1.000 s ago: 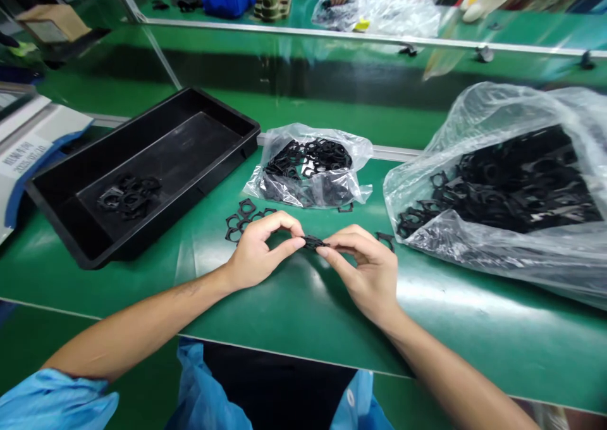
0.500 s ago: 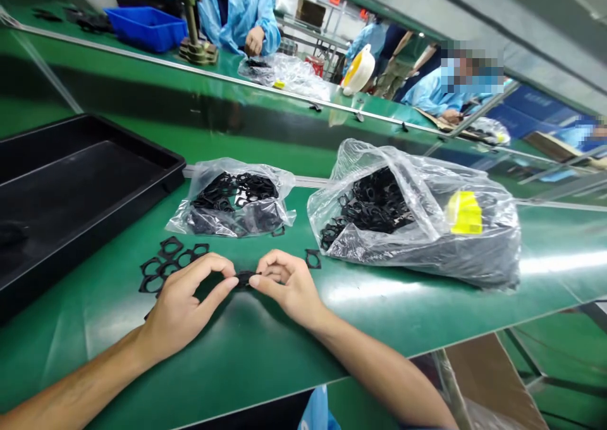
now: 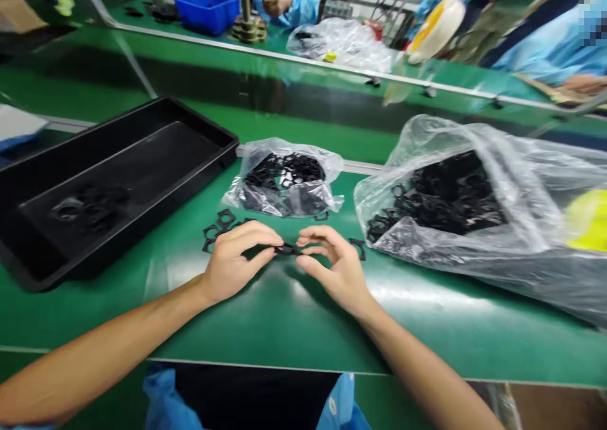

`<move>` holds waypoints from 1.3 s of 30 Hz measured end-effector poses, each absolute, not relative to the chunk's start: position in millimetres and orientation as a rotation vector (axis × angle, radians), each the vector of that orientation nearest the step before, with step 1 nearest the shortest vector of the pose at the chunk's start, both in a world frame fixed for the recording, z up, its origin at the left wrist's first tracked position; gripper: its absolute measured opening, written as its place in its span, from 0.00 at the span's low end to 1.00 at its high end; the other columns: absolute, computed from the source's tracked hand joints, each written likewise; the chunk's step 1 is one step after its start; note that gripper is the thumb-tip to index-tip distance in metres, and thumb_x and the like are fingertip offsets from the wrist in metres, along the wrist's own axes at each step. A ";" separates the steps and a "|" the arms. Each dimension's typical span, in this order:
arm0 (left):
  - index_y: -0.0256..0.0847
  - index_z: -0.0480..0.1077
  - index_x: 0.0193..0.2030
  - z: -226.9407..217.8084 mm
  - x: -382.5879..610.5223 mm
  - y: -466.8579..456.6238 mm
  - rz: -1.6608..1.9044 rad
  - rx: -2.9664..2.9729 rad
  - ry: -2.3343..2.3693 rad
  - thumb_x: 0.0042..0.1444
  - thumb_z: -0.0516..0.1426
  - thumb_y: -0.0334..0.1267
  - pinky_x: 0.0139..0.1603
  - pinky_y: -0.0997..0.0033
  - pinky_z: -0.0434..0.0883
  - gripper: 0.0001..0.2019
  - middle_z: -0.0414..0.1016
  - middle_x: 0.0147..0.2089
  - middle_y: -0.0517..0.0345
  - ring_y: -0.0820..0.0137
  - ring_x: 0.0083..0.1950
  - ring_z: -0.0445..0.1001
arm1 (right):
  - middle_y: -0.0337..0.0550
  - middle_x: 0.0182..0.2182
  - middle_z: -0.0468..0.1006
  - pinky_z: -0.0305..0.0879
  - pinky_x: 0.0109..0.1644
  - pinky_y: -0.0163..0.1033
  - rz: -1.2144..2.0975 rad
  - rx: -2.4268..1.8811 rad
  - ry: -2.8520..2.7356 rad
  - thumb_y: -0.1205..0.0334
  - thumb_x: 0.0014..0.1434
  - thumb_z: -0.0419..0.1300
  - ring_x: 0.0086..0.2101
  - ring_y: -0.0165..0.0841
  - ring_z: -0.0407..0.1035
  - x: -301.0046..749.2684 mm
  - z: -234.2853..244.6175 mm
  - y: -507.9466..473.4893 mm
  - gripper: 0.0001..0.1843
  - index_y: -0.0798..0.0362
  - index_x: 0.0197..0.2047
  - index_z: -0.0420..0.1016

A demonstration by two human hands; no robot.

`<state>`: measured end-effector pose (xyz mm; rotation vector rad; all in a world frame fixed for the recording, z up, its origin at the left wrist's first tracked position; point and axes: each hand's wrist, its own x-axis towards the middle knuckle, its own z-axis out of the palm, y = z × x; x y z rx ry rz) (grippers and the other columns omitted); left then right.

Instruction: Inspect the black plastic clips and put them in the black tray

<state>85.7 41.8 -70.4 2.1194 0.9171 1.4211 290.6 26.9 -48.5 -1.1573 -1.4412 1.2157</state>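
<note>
My left hand [image 3: 234, 258] and my right hand [image 3: 334, 267] meet over the green bench and pinch a small black plastic part [image 3: 287, 250] between their fingertips. The fingers of both hands are curled round it. Just behind my left hand lie several loose black frame-shaped parts [image 3: 219, 226]. One more loose black part [image 3: 358, 248] lies right of my right hand. A small clear bag of black parts [image 3: 284, 178] sits behind the hands.
A black tray [image 3: 142, 133] with a few black parts [image 3: 88, 201] in it stands at the left. A large clear bag of black parts [image 3: 478, 196] fills the right. Beyond a metal rail, another person's hand [image 3: 275, 1], a blue bin [image 3: 207, 7] and more bags.
The view has swung back to the left and down. Both hands stay together on the small black part; the right fingers have loosened a little around it.
</note>
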 end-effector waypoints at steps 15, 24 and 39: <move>0.39 0.78 0.38 -71.8 87.0 44.2 1.442 1.959 0.831 0.59 0.64 0.30 0.43 0.70 0.78 0.02 0.82 0.37 0.53 0.70 0.39 0.81 | 0.43 0.34 0.82 0.74 0.42 0.42 0.637 -1.049 -1.852 0.68 0.63 0.63 0.35 0.35 0.76 293.0 -51.6 27.9 0.05 0.49 0.39 0.80; 0.40 0.78 0.38 -66.7 87.3 43.7 1.417 2.055 0.746 0.59 0.64 0.29 0.43 0.68 0.76 0.03 0.82 0.36 0.54 0.70 0.38 0.80 | 0.43 0.35 0.83 0.75 0.43 0.42 0.632 -1.015 -1.855 0.69 0.63 0.63 0.37 0.35 0.77 293.5 -55.2 28.8 0.07 0.48 0.40 0.81; 0.40 0.78 0.41 -66.5 86.5 41.2 1.346 1.993 0.720 0.59 0.66 0.36 0.44 0.68 0.78 0.05 0.82 0.39 0.52 0.68 0.40 0.81 | 0.43 0.36 0.85 0.77 0.43 0.43 0.602 -1.050 -1.832 0.68 0.63 0.62 0.36 0.36 0.79 294.7 -52.3 28.7 0.09 0.47 0.41 0.83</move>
